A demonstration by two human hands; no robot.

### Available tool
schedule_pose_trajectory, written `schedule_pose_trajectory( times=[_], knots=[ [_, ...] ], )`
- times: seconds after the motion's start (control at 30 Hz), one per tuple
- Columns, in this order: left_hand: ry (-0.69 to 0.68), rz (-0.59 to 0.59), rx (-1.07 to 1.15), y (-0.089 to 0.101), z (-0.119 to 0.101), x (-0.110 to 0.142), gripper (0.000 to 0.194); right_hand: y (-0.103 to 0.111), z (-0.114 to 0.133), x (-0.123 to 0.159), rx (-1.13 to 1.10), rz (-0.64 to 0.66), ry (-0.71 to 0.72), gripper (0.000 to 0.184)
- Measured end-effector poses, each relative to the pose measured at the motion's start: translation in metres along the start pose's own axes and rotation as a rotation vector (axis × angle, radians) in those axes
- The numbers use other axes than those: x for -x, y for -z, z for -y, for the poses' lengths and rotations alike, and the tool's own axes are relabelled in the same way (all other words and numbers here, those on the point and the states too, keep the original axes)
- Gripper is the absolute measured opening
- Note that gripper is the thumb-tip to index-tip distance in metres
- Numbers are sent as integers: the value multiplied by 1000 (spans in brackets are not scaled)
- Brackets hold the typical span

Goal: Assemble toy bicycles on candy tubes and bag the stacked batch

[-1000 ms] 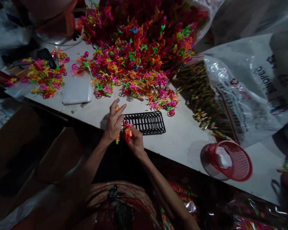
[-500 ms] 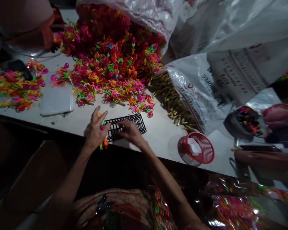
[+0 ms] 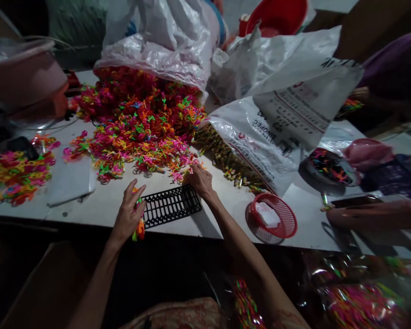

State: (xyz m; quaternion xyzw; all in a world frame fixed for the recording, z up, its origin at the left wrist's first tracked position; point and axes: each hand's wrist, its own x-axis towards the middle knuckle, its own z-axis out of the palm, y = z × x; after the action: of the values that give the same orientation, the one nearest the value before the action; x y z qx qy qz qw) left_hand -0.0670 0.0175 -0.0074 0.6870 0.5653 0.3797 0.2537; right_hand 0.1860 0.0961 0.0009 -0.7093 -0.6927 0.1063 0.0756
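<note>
A black slotted plastic rack (image 3: 167,206) lies near the table's front edge. At its left end is my left hand (image 3: 127,214), fingers spread apart, with small orange, green and pink plastic pieces (image 3: 140,230) showing beside and under it. My right hand (image 3: 201,180) is beyond the rack's right end, at the near right edge of a big heap of bright plastic pieces (image 3: 147,128). Its fingers are bent together and point at the heap; whatever is between the fingertips is hidden.
A white printed sack (image 3: 267,128) spills thin gold-brown pieces (image 3: 226,160) at the right. Nearer stands a red mesh basket (image 3: 289,219) holding something white. Left are a translucent flat slab (image 3: 71,180) and a smaller pile of pieces (image 3: 18,176). Another person's arm (image 3: 373,217) rests far right.
My right hand has moved from over the rack to the heap's edge, uncovering the rack's slots. My left hand stays at the rack's left end. The camera view has shifted.
</note>
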Motion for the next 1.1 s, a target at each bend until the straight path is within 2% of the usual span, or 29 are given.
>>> schedule_pose_trajectory(
  times=[0.13,0.23,0.3,0.37,0.5,0.57,0.63,0.73,0.8,0.87,0.97,1.1],
  knots=[
    [22,15,17,1,-3,10,39,2,-47,12,-330,-163,-26,41],
    [38,6,32,1,-3,12,39,13,-73,13,-359,-173,-40,30],
    [43,1,32,1,-2,11,39,18,-73,11,-263,-88,-7,25],
    [40,4,25,1,-2,10,39,20,-60,8,-136,4,18,21],
    [27,4,11,2,-2,9,39,20,-38,0,1,100,-30,19],
    [30,9,6,2,-3,9,40,22,-44,-1,-30,89,-48,20],
    [28,14,4,2,-3,9,40,27,-61,1,-76,48,-75,21],
    [20,9,9,1,-2,9,40,37,-89,6,-75,-67,-180,24],
    [19,0,15,0,-1,9,40,41,-97,7,-67,-153,-205,30],
    [17,-10,20,-1,-1,9,39,41,-89,5,-90,-213,-149,38],
    [17,-14,26,-2,-1,8,38,32,-53,-9,-57,-216,-23,36],
    [29,-11,24,-2,-1,8,39,15,-2,-30,122,66,201,27]
  ],
)
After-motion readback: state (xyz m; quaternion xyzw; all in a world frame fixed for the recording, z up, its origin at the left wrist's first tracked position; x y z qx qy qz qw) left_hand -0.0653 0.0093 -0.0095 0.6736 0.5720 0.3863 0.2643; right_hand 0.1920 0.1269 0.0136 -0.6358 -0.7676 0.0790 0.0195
